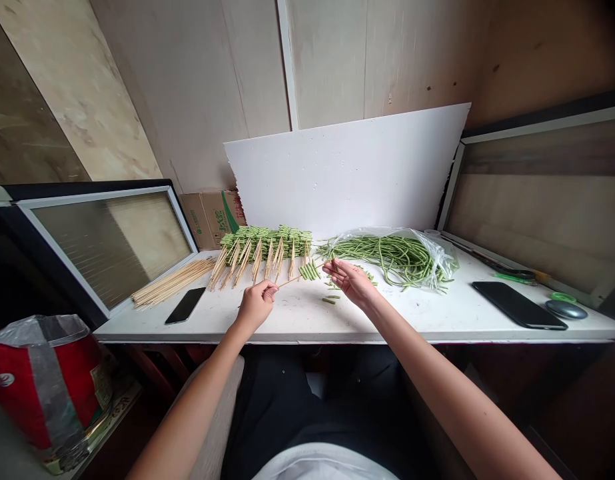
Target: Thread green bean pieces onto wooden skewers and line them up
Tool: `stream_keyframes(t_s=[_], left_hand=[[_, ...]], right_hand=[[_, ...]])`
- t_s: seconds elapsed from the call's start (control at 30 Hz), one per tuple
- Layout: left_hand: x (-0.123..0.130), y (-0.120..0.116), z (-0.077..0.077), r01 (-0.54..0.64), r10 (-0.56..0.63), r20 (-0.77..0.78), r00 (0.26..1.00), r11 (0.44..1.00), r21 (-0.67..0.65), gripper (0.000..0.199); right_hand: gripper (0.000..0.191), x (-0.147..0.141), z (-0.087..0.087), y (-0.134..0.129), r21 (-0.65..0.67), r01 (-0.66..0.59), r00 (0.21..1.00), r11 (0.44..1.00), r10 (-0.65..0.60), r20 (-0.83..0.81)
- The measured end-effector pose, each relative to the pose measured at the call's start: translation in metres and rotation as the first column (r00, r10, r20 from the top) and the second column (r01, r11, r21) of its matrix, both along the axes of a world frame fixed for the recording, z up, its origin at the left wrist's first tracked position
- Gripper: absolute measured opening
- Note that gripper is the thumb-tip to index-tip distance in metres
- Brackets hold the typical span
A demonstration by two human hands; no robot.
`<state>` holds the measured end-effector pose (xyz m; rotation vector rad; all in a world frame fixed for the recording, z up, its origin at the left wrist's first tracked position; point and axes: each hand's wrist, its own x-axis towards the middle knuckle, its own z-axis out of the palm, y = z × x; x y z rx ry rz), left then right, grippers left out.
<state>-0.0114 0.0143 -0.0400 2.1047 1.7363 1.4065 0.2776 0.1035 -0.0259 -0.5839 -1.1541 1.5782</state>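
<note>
White tabletop [292, 319]; skewer [288, 281] held over its middle, long axis nearly crosswise, tip pointing right and slightly away, bean pieces [310, 271] threaded on. Left hand [256, 307] pinches left end; right hand [354, 283], fingertips pressed together at tip, contents unclear.

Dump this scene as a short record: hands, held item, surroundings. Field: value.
left hand: grips a thin skewer
right hand: fingers at the skewer's other end; exact grip unclear
on skewer: cut green bean pieces
behind hands: stacked loaded skewers; long beans in a clear plastic bag
left side: bare sticks, phone
right side: second phone
surface: white table
</note>
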Motion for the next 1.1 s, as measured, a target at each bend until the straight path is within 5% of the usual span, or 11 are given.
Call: stream_keyframes(t_s=[0.57, 1.1], left_hand=[[-0.004, -0.002, 0.002, -0.041, 0.045, -0.111, 0.993, 0.998, 0.04, 0.02], [-0.003, -0.005, 0.005, -0.033, 0.037, -0.127, 0.991, 0.999, 0.038, 0.022]], right_hand=[[0.038, -0.001, -0.001, -0.001, 0.175, 0.139, 0.983, 0.975, -0.157, 0.091], [0.037, -0.006, 0.008, -0.016, 0.245, 0.12, 0.974, 0.962, -0.162, 0.16]])
